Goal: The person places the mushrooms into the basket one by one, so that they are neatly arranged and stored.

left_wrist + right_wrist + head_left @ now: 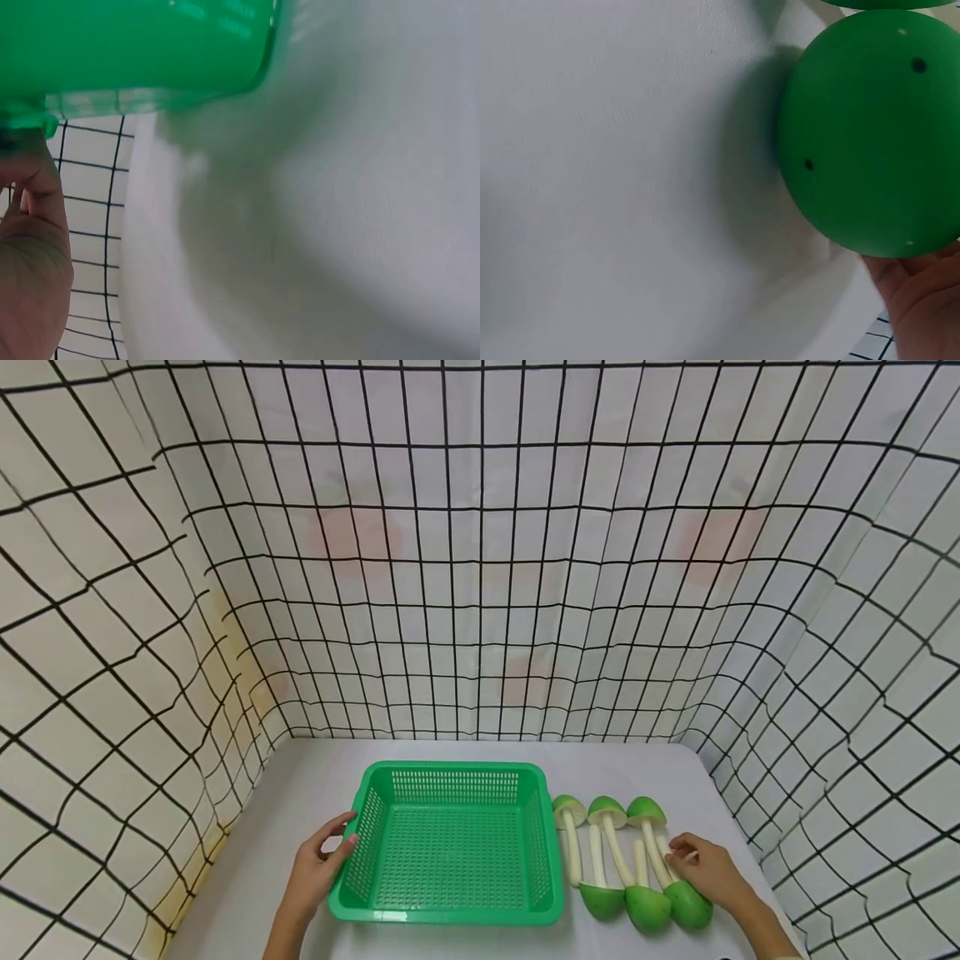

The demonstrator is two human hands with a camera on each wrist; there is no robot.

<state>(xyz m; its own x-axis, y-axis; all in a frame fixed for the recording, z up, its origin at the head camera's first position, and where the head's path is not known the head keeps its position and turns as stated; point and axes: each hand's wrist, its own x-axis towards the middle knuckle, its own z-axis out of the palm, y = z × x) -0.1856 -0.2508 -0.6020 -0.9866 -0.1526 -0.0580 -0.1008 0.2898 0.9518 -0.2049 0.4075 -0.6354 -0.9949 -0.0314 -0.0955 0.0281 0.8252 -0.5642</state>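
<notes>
A green plastic basket [450,860] with slotted walls stands on the white surface. At its left rim is my left hand [313,868], which holds the edge between thumb and fingers; the left wrist view shows the hand [31,247] beside the basket's wall [150,52]. To the right of the basket lie several toy mushrooms with green caps and pale stems, in two interlocking rows. My right hand [705,866] has bent fingers at the stem of the rightmost lower mushroom [688,906]. Whether it pinches that stem cannot be seen, as the cap [877,135] covers the fingertips in the right wrist view.
White walls [480,610] behind a black grid enclose the back and both sides. The upper mushroom row [607,810] has its caps toward the back wall; the lower row's caps [602,902] face me. The leftmost mushroom lies close to the basket's right wall.
</notes>
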